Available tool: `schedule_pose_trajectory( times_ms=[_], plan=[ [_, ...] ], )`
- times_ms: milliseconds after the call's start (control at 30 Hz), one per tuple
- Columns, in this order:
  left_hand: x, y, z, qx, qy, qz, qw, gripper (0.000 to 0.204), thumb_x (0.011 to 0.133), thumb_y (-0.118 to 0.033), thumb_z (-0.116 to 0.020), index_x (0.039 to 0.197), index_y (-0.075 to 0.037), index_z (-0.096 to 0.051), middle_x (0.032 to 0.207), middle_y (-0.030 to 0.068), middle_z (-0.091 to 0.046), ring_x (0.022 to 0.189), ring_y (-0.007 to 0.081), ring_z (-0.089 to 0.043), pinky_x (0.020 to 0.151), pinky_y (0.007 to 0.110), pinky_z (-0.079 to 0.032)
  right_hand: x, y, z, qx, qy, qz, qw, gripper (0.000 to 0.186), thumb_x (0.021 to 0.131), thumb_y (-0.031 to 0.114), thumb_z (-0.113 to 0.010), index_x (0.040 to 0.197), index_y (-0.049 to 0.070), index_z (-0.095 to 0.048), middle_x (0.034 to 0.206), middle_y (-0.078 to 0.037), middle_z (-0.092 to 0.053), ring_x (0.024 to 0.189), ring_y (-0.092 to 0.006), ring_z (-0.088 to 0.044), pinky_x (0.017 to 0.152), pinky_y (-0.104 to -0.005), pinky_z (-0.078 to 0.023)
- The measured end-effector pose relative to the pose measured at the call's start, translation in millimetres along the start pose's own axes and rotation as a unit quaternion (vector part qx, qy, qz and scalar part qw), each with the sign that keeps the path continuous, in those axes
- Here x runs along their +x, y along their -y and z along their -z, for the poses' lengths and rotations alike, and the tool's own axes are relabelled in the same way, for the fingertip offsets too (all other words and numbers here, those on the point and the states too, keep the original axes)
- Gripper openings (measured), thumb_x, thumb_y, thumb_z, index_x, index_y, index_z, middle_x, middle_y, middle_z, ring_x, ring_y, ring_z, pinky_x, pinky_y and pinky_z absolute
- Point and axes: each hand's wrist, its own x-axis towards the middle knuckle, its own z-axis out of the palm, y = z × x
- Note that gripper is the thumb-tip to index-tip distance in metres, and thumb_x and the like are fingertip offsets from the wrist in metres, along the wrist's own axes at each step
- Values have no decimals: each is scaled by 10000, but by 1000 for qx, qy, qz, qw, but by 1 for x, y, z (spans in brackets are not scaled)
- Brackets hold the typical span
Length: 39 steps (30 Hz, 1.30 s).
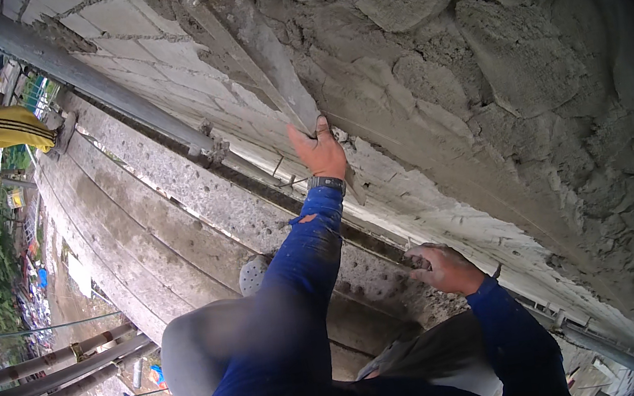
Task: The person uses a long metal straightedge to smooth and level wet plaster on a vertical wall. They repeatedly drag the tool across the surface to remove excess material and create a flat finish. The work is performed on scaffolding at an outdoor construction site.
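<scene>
A long grey straightedge (pixel 256 65), smeared with mortar, lies slantwise against the wall's plaster. My left hand (pixel 319 151), with a watch (pixel 326 184) at its wrist, grips the bar's lower end between thumb and fingers. Lower and to the right, my right hand (pixel 449 269) is closed beside the wall's foot, above the scaffold. A small dark lump shows at its fingertips, too unclear to name. Rough wet mortar (pixel 507 50) covers the upper wall, smoother along its lower band. Below that, bare pale blocks (pixel 123 27) show.
Scaffold planks (pixel 149 213) spattered with mortar run under me, with gaps between them. A metal pipe (pixel 99 87) follows the wall. At the far left stands another person in yellow trousers (pixel 11 127). Poles (pixel 73 363) and the ground lie beyond the planks' edge.
</scene>
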Motion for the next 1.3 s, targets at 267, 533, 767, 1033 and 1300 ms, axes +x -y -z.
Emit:
schedule_pose_trajectory(
  times_ms=[267, 533, 767, 1033, 1300],
  plan=[
    [94, -21, 21, 4, -72, 36, 997, 789, 949, -303, -661, 1461, 150, -268, 1465, 324, -411, 1356, 431, -415, 1141, 420, -312, -20, 3, 13, 2, -10, -19, 1000, 553, 905, 406, -697, 1301, 40, -577, 1155, -188, -647, 1004, -296, -637, 870, -406, -513],
    [50, -16, 7, 24, -65, 53, 996, 844, 923, -309, -704, 1455, 170, -258, 1474, 319, -402, 1367, 402, -410, 1147, 403, -307, -26, -10, 10, 4, -8, -15, 1000, 562, 908, 408, -692, 1301, 26, -570, 1181, -205, -650, 1060, -332, -647, 879, -416, -515],
    [-23, -10, 2, -61, 69, 68, 993, 846, 937, -314, -697, 1451, 185, -247, 1444, 321, -421, 1335, 365, -439, 1129, 383, -323, -11, -13, 6, -3, -6, 35, 999, 513, 928, 349, -676, 1302, 18, -558, 1199, -204, -641, 1003, -330, -660, 855, -409, -523],
    [50, -19, 28, 0, -44, 36, 998, 725, 930, -242, -702, 1422, 147, -339, 1350, 282, -533, 1196, 351, -550, 1049, 383, -414, -13, -33, 2, 1, -12, 36, 999, 532, 934, 355, -664, 1332, 29, -528, 1226, -222, -628, 1094, -371, -627, 924, -438, -496],
    [88, -62, 64, -141, -26, 214, 966, 871, 959, -261, -658, 1541, 49, -89, 1430, 248, -453, 1165, 344, -576, 938, 453, -520, 0, -44, -12, -15, 15, 26, 999, 601, 909, 423, -685, 1332, 32, -516, 1186, -219, -633, 1081, -359, -626, 905, -429, -496]
  ],
)
